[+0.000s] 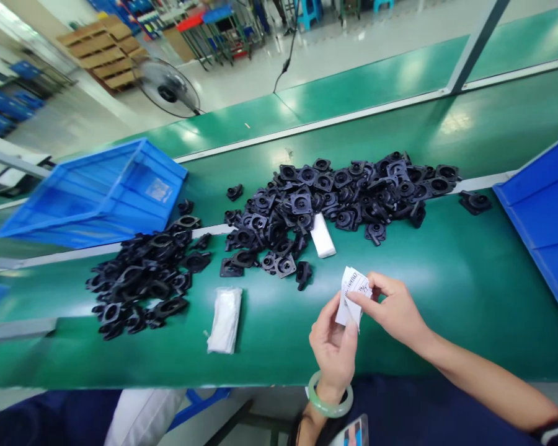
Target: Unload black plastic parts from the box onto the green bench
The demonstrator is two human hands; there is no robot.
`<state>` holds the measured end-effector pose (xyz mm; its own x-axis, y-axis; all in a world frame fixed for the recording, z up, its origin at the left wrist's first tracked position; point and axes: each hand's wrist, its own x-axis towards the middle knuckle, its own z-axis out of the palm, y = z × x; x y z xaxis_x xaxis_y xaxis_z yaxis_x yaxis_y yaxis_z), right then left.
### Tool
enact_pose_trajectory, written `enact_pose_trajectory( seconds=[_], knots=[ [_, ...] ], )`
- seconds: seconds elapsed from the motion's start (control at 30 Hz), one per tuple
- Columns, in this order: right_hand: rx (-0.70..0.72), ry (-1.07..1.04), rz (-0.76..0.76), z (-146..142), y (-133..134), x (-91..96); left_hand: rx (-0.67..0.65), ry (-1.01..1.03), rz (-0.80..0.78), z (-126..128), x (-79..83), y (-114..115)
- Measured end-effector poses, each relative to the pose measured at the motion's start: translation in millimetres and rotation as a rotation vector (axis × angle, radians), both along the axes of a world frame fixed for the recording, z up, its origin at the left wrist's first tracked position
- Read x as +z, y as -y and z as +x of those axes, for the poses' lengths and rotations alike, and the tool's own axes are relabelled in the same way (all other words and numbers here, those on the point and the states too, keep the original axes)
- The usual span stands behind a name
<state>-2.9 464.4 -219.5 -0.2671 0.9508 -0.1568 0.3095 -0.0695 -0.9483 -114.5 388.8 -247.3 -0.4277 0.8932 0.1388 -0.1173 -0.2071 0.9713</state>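
Both my hands hold a small stack of white printed labels (352,297) over the near edge of the green table (446,285). My left hand (333,347), with a pale green bangle at the wrist, pinches the stack from below. My right hand (393,308) pinches its top right corner. A large heap of black plastic parts (339,195) lies just beyond the hands, and a smaller heap of black parts (144,282) lies to the left. A white packet (322,235) rests against the large heap. Another white packet (225,319) lies near the front edge.
A blue bin (97,195) lies tipped at the back left. Another blue bin (546,210) stands at the right edge. A single black part (475,202) sits beside it. A fan (166,88) and stacked pallets stand on the floor behind the table.
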Motion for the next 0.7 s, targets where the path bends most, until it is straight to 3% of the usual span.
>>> enact_pose_trajectory(
  seconds=[0.13,0.33,0.7],
  knots=[
    [0.019,0.035,0.043,-3,1,-0.7,-0.090,0.083,0.065,-1,0.3,1],
    [0.023,0.097,0.147,-8,3,1.8,0.100,0.015,-0.164,-1,5.4,3],
    [-0.017,0.232,0.346,2,-7,5.2,0.246,-0.069,-0.231,-5,15.6,5]
  ],
)
